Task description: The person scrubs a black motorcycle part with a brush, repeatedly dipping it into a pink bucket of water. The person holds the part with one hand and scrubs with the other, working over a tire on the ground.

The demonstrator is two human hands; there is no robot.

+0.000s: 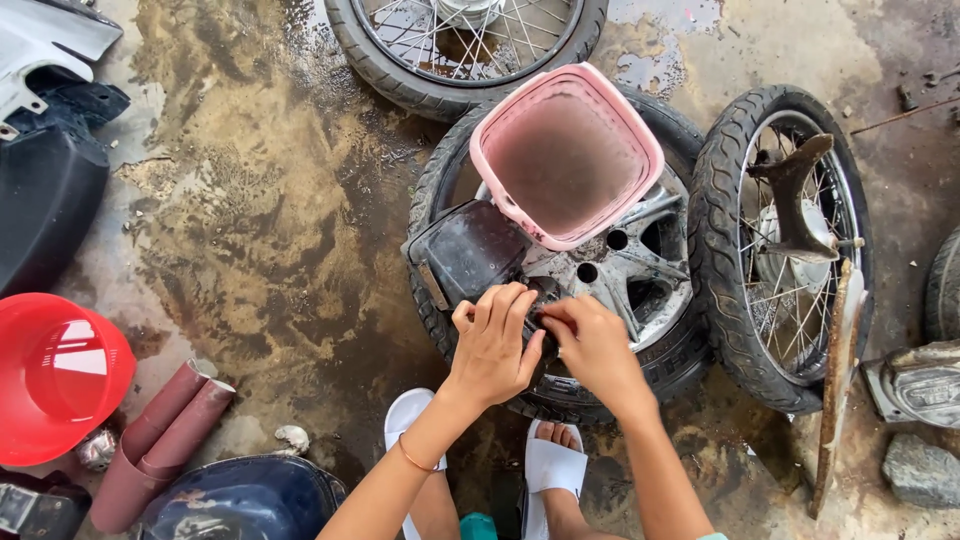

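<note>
A motorcycle wheel with a grey cast rim (pixel 640 265) and black tyre lies flat on the wet floor. A pink square bucket (pixel 566 155) stands on it, and a dark plastic part (pixel 470 250) rests on its left side. My left hand (pixel 493 345) and my right hand (pixel 592 345) meet over the rim's near side, fingertips pinching a small dark thing that the fingers mostly hide. My feet in white sandals (pixel 552 465) stand just below the wheel.
A spoked wheel (pixel 780 250) lies at the right with a rusty bracket and a wooden stick (pixel 835 390) across it. Another spoked wheel (pixel 460 45) lies at the top. A red bucket (pixel 55 375), rolled maroon sandpaper (pixel 160 440) and dark body panels (pixel 45 190) sit at the left.
</note>
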